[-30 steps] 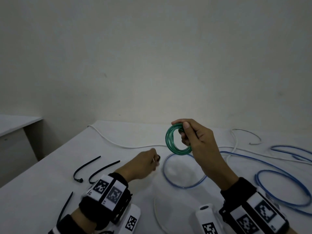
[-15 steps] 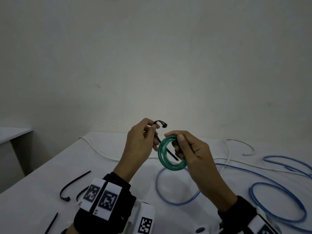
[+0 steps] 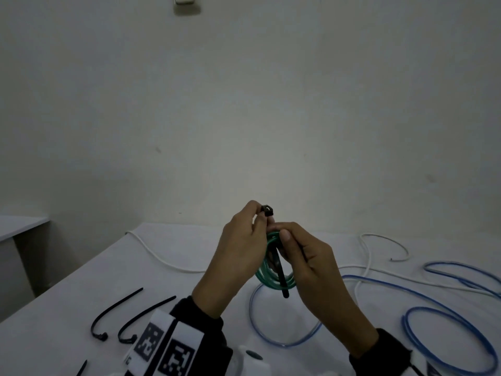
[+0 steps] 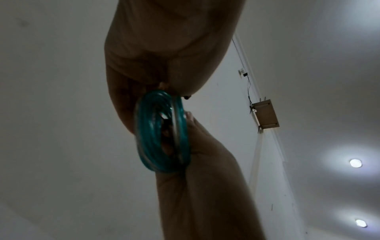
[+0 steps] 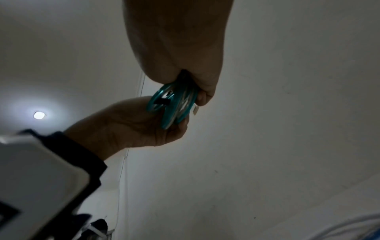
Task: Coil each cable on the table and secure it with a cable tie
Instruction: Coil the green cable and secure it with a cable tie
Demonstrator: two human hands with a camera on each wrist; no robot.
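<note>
A small green cable coil point(image 3: 267, 276) is held up above the white table point(image 3: 67, 308), between both hands. My right hand point(image 3: 284, 236) pinches the coil's top. My left hand point(image 3: 260, 213) pinches a black cable tie point(image 3: 282, 278) near its square head point(image 3: 267, 210); the strap runs down through the coil and its tip sticks out below. The coil point(image 4: 162, 131) fills the left wrist view, edge on. In the right wrist view the coil point(image 5: 174, 104) sits between both hands, with the tie's tip point(image 5: 162, 102) in the ring.
Two spare black ties point(image 3: 113, 313) point(image 3: 146, 318) lie at the table's left front, a third point(image 3: 81, 369) at the bottom edge. A loose blue cable point(image 3: 439, 346) loops over the right side. A white cable point(image 3: 366, 256) runs along the back. A lower side surface point(image 3: 19, 225) stands left.
My left hand picked a tie off the table and brought it up to the coil. The strap now runs deeper through the ring, and both hands have closed together.
</note>
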